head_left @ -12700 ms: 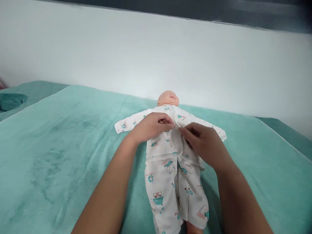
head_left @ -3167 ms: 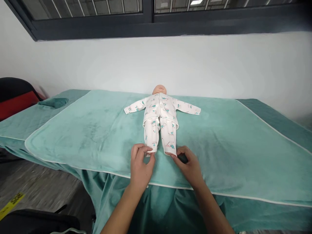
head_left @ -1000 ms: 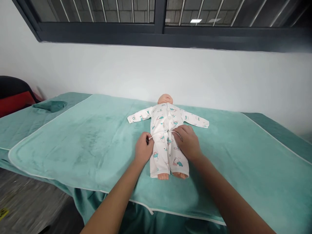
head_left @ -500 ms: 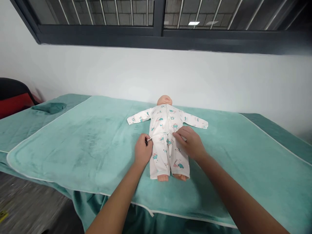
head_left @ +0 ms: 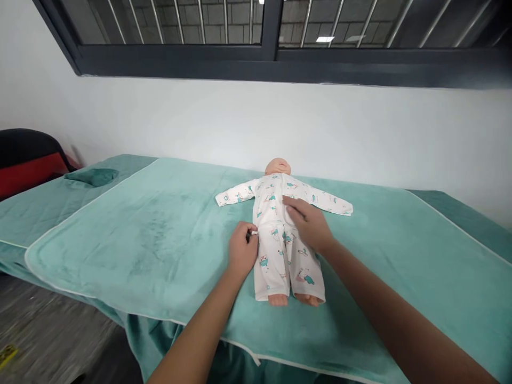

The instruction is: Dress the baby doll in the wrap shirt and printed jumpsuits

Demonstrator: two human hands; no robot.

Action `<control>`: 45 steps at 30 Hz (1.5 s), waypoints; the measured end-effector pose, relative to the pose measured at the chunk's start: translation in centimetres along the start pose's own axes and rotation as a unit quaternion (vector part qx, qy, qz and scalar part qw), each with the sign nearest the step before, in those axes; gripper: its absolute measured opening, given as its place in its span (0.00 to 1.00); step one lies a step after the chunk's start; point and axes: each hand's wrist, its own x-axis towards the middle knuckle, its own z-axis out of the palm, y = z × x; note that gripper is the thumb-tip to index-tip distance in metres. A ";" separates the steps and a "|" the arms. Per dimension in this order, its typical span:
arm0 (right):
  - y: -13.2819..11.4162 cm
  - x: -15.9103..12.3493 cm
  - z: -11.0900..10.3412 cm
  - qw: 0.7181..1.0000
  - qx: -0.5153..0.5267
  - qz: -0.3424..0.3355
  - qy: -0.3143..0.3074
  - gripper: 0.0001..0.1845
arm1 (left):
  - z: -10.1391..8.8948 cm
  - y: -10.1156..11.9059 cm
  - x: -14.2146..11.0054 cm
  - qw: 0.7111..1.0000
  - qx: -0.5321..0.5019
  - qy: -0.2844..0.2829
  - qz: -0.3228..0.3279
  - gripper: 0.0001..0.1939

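A baby doll [head_left: 278, 166] lies on its back, arms spread, dressed in a white printed top [head_left: 269, 198] and matching pants [head_left: 270, 266]. Its bare feet stick out below the pant legs. At the doll's hip on the left of the view, my left hand [head_left: 242, 248] is closed, pinching the edge of the pants' waist. My right hand [head_left: 310, 224] rests over the front of the top, fingers stretched out, the tips near the middle of the chest. Part of the top and waist is hidden under it.
A light green blanket [head_left: 168, 240] with white piping covers the bed, over a darker green cover [head_left: 24, 221]. Behind stands a white wall [head_left: 180, 117] with a barred window [head_left: 276, 26]. A black and red object [head_left: 32, 160] is at the far left.
My right hand has moved up from the waist of the pants to the front of the top. My left hand stays at the waist. The view has shifted slightly.
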 end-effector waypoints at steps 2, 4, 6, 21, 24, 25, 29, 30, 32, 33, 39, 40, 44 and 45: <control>2.7 0.0 -0.8 0.996 0.003 0.062 0.059 0.23 | -0.6 -0.6 1.3 0.999 0.014 -0.010 0.034 0.14; 6.3 0.3 -1.4 0.987 -0.057 0.114 0.096 0.27 | -1.7 -1.7 3.6 0.994 0.097 0.001 0.058 0.19; 9.9 0.5 -1.7 0.976 -0.141 0.151 0.070 0.33 | -2.8 -3.2 6.6 0.972 0.227 0.025 0.054 0.24; 17.8 2.7 -2.9 0.936 -0.278 0.213 -0.017 0.28 | -4.0 -8.8 16.3 0.839 0.539 -0.038 0.067 0.30; 17.0 2.3 -2.8 0.931 -0.293 0.217 -0.014 0.29 | -3.9 -8.6 16.4 0.851 0.524 -0.030 0.017 0.31; 16.7 2.1 -2.7 0.928 -0.301 0.220 -0.012 0.29 | -3.9 -8.6 16.3 0.857 0.515 -0.026 0.002 0.32; 15.4 0.5 -2.5 0.908 -0.321 0.268 -0.006 0.33 | -4.1 -8.2 15.4 0.878 0.477 -0.013 -0.049 0.33; 15.2 0.0 -2.6 0.905 -0.321 0.279 -0.007 0.34 | -4.3 -8.1 15.0 0.881 0.470 -0.011 -0.056 0.33; 14.8 -1.2 -2.7 0.902 -0.319 0.291 -0.013 0.38 | -4.5 -7.8 14.0 0.885 0.462 -0.008 -0.057 0.33; 14.7 -1.7 -2.7 0.901 -0.318 0.293 -0.017 0.39 | -4.7 -7.6 13.5 0.886 0.460 -0.008 -0.052 0.34; 14.3 -4.4 -4.6 0.902 -0.311 0.294 -0.057 0.43 | -6.4 -7.2 11.2 0.882 0.459 -0.107 -0.032 0.32; 14.5 -4.8 -5.5 0.902 -0.310 0.293 -0.065 0.43 | -7.1 -7.3 11.0 0.879 0.459 -0.124 -0.036 0.32; 16.6 -7.7 -10.9 0.893 -0.309 0.317 -0.080 0.41 | -11.5 -8.1 10.5 0.867 0.466 -0.160 -0.071 0.34; 17.5 -8.8 -12.6 0.889 -0.311 0.328 -0.078 0.41 | -13.0 -8.5 10.3 0.865 0.469 -0.158 -0.083 0.34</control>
